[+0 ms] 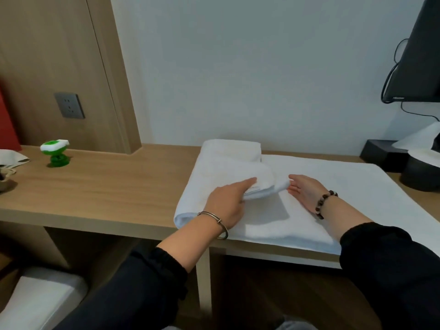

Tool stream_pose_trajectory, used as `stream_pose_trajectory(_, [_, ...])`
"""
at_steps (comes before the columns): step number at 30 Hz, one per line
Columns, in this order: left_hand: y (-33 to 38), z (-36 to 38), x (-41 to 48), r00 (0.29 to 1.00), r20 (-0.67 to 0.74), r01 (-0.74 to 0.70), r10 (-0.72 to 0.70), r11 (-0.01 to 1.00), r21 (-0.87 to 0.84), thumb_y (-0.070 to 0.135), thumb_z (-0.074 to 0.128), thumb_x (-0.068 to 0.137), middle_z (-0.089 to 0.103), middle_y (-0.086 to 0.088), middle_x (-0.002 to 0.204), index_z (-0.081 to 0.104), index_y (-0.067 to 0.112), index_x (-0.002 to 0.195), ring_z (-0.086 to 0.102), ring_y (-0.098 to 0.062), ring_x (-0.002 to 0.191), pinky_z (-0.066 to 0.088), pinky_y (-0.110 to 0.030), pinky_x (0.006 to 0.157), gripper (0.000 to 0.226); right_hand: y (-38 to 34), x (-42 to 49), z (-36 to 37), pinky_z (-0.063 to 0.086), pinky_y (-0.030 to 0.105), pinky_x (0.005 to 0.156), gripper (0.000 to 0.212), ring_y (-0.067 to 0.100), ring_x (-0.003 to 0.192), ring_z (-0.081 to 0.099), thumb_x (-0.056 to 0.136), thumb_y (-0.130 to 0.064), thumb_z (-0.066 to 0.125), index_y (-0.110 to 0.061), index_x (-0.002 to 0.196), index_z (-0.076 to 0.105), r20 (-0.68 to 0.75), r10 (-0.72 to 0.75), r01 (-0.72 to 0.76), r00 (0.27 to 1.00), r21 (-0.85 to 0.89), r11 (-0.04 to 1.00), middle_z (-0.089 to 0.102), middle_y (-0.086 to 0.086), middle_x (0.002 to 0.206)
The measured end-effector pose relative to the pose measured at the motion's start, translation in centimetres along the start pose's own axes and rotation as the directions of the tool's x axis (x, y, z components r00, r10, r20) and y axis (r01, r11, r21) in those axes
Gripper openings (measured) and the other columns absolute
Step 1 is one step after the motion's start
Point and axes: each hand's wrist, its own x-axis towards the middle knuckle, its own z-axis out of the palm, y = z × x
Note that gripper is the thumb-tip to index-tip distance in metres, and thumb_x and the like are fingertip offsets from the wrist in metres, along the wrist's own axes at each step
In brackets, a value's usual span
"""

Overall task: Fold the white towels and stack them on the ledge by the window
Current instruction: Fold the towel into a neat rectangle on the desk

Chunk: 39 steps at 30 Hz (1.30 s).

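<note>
Towels [333, 186] on desk [107, 186], figurine [56, 152] to their left, monitor [416, 55] and tissue box [381, 153] right

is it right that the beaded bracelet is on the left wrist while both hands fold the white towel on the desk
No: the head view shows the beaded bracelet on the right wrist. The rest holds: left hand and right hand fold the white towel on the desk.

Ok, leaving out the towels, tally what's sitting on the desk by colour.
Black: 2, the box and the round container.
Green and white: 1, the small gadget.
Off-white: 1, the cloth bag.
Total: 4.
A dark shape at the left edge is too cut off to count.
</note>
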Motion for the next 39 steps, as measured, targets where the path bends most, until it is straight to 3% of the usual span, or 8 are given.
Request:
stream_pose_trajectory(12, [-0.8, 2.9, -2.7, 0.941, 0.151, -0.334, 0.304, 0.908, 0.252, 0.012, 0.055, 0.085, 0.04, -0.002, 0.147, 0.036, 0.023, 0.144, 0.036, -0.025, 0.134, 0.03, -0.038, 0.109, 0.063, -0.2, -0.3, 0.2, 0.047, 0.028, 0.086, 0.037, 0.019, 0.091, 0.058, 0.098, -0.012, 0.043, 0.004, 0.131, 0.044, 0.01, -0.052, 0.053, 0.999, -0.265, 0.963, 0.06, 0.01, 0.104])
stream_pose_trajectory(14, [-2.2, 2.8, -2.2, 0.936, 0.197, -0.336, 0.291, 0.904, 0.264, 0.008, 0.053, 0.084, 0.036, 0.0, 0.15, 0.036, 0.025, 0.144, 0.03, -0.023, 0.139, 0.024, -0.037, 0.112, 0.065, -0.7, -0.4, -0.3, 0.041, 0.03, 0.097, 0.038, 0.024, 0.112, 0.053, 0.096, -0.009, 0.042, -0.005, 0.133, 0.047, -0.004, -0.126, 0.096, 0.992, -0.618, 0.78, 0.055, 0.01, 0.124])
stream_pose_trajectory(18, [-7.1, 0.0, 0.4, 0.942, 0.33, -0.203, 0.066, 0.893, 0.402, 0.006, 0.046, 0.088, 0.019, 0.011, 0.156, 0.027, 0.039, 0.145, 0.013, -0.015, 0.145, 0.008, -0.036, 0.116, 0.068, -1.8, -1.1, -1.9, 0.036, 0.034, 0.104, 0.041, 0.027, 0.126, 0.042, 0.095, -0.007, 0.037, -0.014, 0.133, 0.05, 0.091, -0.12, 0.101, 0.989, -0.992, 0.082, 0.045, 0.009, 0.138])
stream_pose_trajectory(23, [-10.3, -5.0, 4.1, 0.833, 0.439, -0.015, -0.337, 0.779, 0.626, 0.003, 0.032, 0.096, 0.014, 0.009, 0.157, 0.022, 0.041, 0.146, 0.008, -0.02, 0.146, 0.008, -0.048, 0.117, 0.064, -1.2, -2.9, 2.5, 0.047, 0.032, 0.085, 0.031, 0.026, 0.1, 0.058, 0.096, -0.022, 0.037, -0.008, 0.103, 0.064, 0.218, -0.045, 0.212, 0.975, -0.971, -0.11, 0.062, 0.01, 0.114])
stream_pose_trajectory(27, [-8.9, -7.8, 5.3, 0.635, 0.503, 0.185, -0.586, 0.748, 0.638, 0.012, 0.038, 0.098, 0.028, -0.006, 0.153, 0.025, 0.022, 0.149, 0.031, -0.028, 0.138, 0.029, -0.037, 0.11, 0.054, -0.8, -3.6, 5.5, 0.046, 0.027, 0.054, 0.036, 0.021, 0.053, 0.057, 0.09, -0.028, 0.042, -0.01, 0.062, 0.055, 0.29, 0.004, 0.289, 0.957, -0.956, 0.045, 0.063, 0.006, 0.062])
stream_pose_trajectory(30, [-6.8, -7.6, 4.6, 0.669, 0.478, 0.241, -0.569, 0.775, 0.584, 0.017, 0.037, 0.094, 0.049, -0.012, 0.137, 0.053, 0.01, 0.122, 0.049, -0.03, 0.121, 0.039, -0.039, 0.101, 0.033, -1.2, -3.6, 5.9, 0.052, 0.026, 0.054, 0.034, 0.021, 0.052, 0.062, 0.089, -0.015, 0.043, -0.003, 0.069, 0.068, 0.32, 0.067, 0.28, 0.945, -0.898, 0.34, 0.069, 0.01, 0.064])
stream_pose_trajectory(34, [-5.1, -2.2, 1.9, 0.762, 0.449, 0.257, -0.466, 0.855, 0.45, 0.067, 0.033, 0.089, 0.01, -0.006, 0.158, 0.013, 0.021, 0.15, 0.015, -0.032, 0.143, 0.016, -0.055, 0.113, 0.079, -0.1, -2.6, 5.6, 0.036, 0.026, 0.054, 0.023, 0.023, 0.066, 0.052, 0.09, -0.01, 0.041, -0.004, 0.082, 0.062, 0.224, -0.224, 0.242, 0.949, -0.969, 0.056, 0.063, 0.013, 0.079])
stream_pose_trajectory(39, [-6.0, 0.8, 1.3, 0.845, 0.304, 0.243, -0.439, 0.823, 0.514, 0.048, 0.018, 0.099, -0.012, 0.004, 0.159, -0.009, 0.035, 0.149, -0.008, -0.029, 0.145, 0.006, -0.067, 0.108, 0.058, 0.4, -1.5, 4.8, 0.033, 0.025, 0.051, 0.019, 0.013, 0.057, 0.043, 0.091, -0.009, 0.041, -0.014, 0.072, 0.046, 0.167, -0.226, 0.144, 0.96, -0.983, -0.115, 0.048, 0.0, 0.068])
